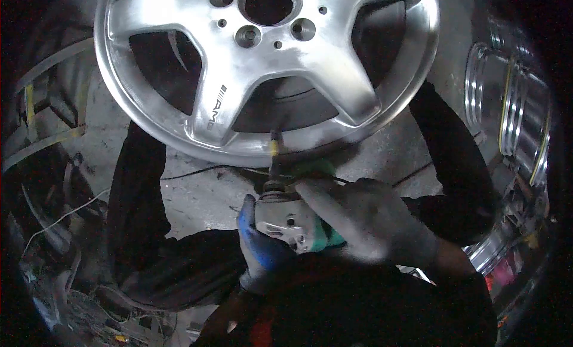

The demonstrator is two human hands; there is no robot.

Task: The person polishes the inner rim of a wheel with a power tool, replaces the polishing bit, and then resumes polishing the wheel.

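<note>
Grey, stained floor (203, 195) shows between the person's dark-trousered legs (140, 186), which bend in from both sides; the room falls away into darkness around the outer edges. At the far side of this bare patch, the five-spoke alloy wheel (280, 60), with AMG lettering (216, 106) on one spoke, fills the view; what supports it is hidden.

A black cable (203, 169) crosses the floor just short of the wheel's lower edge. A thin pale cord (65, 212) trails along the floor's left side, near a dim, spoked wheel (57, 108). Tangled clutter (125, 314) lies at the near left. Along the right side are shiny polished rims (507, 102), and nearer, a pink-red item (504, 272) too blurred to identify.

The gloved left hand (259, 245) and gloved right hand (373, 221) both grasp a green-and-grey angle grinder (289, 221), between the legs. Its yellow-banded spindle extension (274, 149) points at the wheel's lower lip, overlapping it in view; whether they touch cannot be told.
</note>
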